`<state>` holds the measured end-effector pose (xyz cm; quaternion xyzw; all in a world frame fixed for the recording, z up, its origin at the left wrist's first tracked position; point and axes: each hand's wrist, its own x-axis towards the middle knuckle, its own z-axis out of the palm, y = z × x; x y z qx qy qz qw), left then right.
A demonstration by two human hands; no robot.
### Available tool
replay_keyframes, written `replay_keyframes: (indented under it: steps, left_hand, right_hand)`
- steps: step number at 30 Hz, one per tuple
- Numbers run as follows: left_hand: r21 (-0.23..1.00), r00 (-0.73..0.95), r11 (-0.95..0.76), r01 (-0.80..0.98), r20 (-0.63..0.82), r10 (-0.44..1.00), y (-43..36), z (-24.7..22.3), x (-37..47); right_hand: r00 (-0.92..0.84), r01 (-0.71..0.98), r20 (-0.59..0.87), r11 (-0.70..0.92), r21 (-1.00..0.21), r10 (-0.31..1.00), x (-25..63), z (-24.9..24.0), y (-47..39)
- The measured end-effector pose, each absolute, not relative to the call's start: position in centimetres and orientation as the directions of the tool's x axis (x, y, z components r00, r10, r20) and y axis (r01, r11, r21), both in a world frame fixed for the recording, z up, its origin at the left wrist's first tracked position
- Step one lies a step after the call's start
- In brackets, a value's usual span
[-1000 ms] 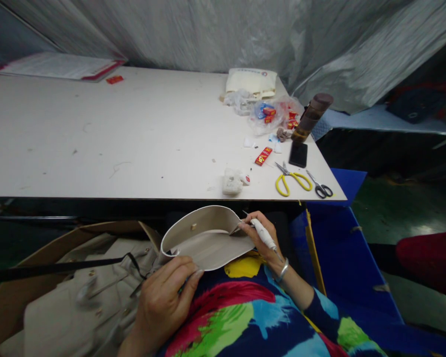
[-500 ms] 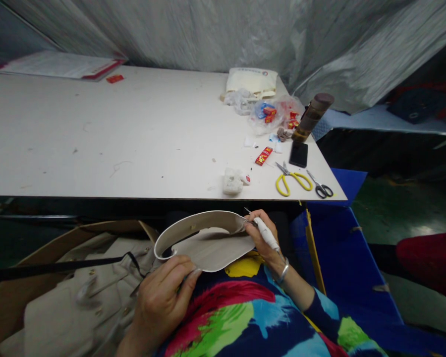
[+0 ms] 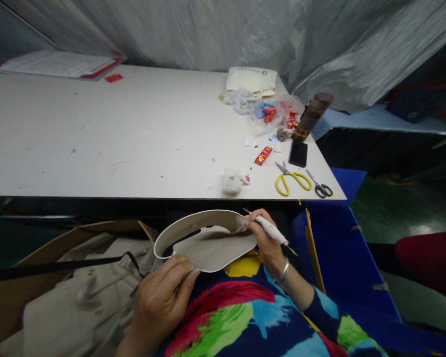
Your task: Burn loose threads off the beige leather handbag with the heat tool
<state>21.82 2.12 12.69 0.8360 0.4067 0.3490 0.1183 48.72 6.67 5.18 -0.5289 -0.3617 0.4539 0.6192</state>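
Note:
A beige leather-like bag piece (image 3: 215,250) with a curved strip looping over it lies across my lap, just below the table edge. My left hand (image 3: 165,292) is closed on its near left edge, thumb and fingers pinching the rim. At the right end of the piece, my right hand (image 3: 265,240) is closed around a white-handled tool (image 3: 270,230) with thin metal points at both ends. The fingertips of that hand also touch the beige piece, where the strip meets the panel. The exact contact of the tool's upper tip is too small to make out.
On the table (image 3: 134,124) are yellow-handled scissors (image 3: 292,179), black-handled scissors (image 3: 321,188), a phone (image 3: 298,153), a bottle (image 3: 312,116), a red packet (image 3: 263,155) and a white lump (image 3: 232,181). A carton (image 3: 139,227) of beige pieces (image 3: 67,302) stands left; a blue bin (image 3: 342,258) stands right.
The white-handled tool has swung in my right hand, its lower end moving right so that the metal point there now shows. My left hand and the beige piece have barely moved.

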Motion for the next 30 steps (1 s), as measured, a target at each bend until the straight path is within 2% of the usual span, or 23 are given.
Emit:
replay_keyframes:
  steps: [7, 25, 30]
  left_hand:
    - [0.450, 0.414, -0.651, 0.611, 0.519, 0.748, 2.13, 12.72, 21.89]
    - [0.454, 0.437, -0.654, 0.606, 0.497, 0.750, 2.08, 12.57, 22.11]
    - [0.453, 0.434, -0.656, 0.603, 0.503, 0.747, 1.93, 12.37, 21.99]
  right_hand:
    - [0.339, -0.179, -0.049, 0.014, -0.984, 0.939, 48.71, 5.40, 6.65]
    - [0.287, -0.120, -0.058, -0.024, -0.993, 0.956, 49.06, 5.15, 6.70]
    - [0.269, -0.003, -0.047, -0.048, -0.999, 0.962, 49.17, 5.60, 6.66]
